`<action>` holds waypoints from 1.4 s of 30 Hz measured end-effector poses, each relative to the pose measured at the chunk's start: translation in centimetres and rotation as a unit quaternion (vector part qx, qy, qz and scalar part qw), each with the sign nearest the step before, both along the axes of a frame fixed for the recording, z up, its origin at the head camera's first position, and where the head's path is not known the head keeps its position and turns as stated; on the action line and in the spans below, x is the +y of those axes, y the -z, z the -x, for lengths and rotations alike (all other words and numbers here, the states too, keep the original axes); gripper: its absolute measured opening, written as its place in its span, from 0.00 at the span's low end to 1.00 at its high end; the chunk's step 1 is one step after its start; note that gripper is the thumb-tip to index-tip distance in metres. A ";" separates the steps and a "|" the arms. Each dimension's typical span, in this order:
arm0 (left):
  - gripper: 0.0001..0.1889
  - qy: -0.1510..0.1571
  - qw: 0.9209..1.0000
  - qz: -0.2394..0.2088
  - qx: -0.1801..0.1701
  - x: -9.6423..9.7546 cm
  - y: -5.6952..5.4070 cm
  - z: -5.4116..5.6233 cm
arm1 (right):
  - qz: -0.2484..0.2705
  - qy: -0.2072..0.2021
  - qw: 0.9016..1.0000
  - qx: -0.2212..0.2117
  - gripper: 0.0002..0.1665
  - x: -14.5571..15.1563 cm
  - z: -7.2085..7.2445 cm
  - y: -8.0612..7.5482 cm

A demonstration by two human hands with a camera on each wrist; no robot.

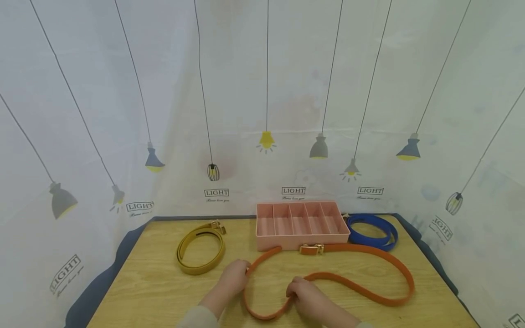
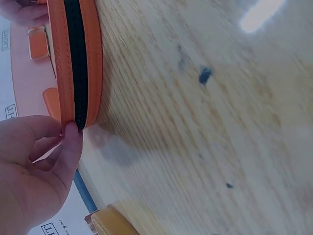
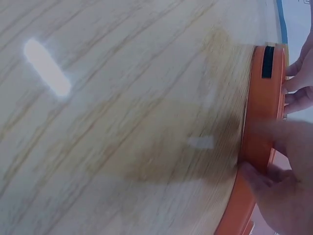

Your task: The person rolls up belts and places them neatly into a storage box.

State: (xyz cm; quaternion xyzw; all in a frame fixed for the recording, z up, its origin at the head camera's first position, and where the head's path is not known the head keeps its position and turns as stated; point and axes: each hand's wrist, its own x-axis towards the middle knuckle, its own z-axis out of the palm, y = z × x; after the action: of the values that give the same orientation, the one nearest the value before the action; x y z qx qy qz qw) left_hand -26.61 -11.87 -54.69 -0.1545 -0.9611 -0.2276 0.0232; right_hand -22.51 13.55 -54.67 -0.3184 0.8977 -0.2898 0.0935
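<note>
A long orange belt [image 1: 361, 248] lies in loose curves across the table, its gold-coloured buckle [image 1: 311, 248] close in front of the pink tray. My left hand [image 1: 234, 275] pinches the belt near its free end, between thumb and fingers. Further along the strap, my right hand [image 1: 306, 296] grips it with thumb and fingertips. Between the hands the strap bows toward me. In the left wrist view, a black strip [image 2: 77, 58] runs along one face of the orange strap. The right wrist view shows the right thumb against the strap's near side, partly blurred.
A pink tray [image 1: 303, 239] with several compartments stands at the back. To its right lies a coiled blue belt [image 1: 361, 239]; a coiled yellow belt [image 1: 198, 269] lies at the left. White cloth printed with lamps hangs behind the wooden table [image 1: 143, 282].
</note>
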 end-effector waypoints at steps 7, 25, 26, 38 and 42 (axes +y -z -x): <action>0.18 -0.008 0.999 -0.035 -0.030 -0.2 0.1 -0.1 | -0.002 0.059 0.995 -0.086 0.21 -0.9 0.1 0.9; 0.13 -0.048 0.999 -0.019 -0.011 -1.2 0.3 0.0 | -0.016 0.098 0.995 0.033 0.16 -3.2 0.0 1.0; 0.13 -0.049 0.999 -0.013 -0.010 -1.2 0.4 0.0 | -0.007 0.091 0.995 0.030 0.12 -3.4 0.0 1.0; 0.20 -0.007 1.000 0.010 -0.002 -0.8 0.1 -0.3 | 0.058 0.088 0.994 -0.016 0.16 -4.1 0.8 1.8; 0.20 -0.002 1.000 0.014 -0.011 -0.6 -0.1 -0.3 | 0.065 0.118 0.991 -0.013 0.22 -4.4 1.3 2.0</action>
State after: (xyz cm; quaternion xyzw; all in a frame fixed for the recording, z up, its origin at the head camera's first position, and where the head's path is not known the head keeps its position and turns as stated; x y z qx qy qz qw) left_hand -26.26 -12.49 -54.63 -0.1503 -0.9647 -0.2159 0.0113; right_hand -23.81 9.18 -56.68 -0.2112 0.9070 -0.3608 0.0497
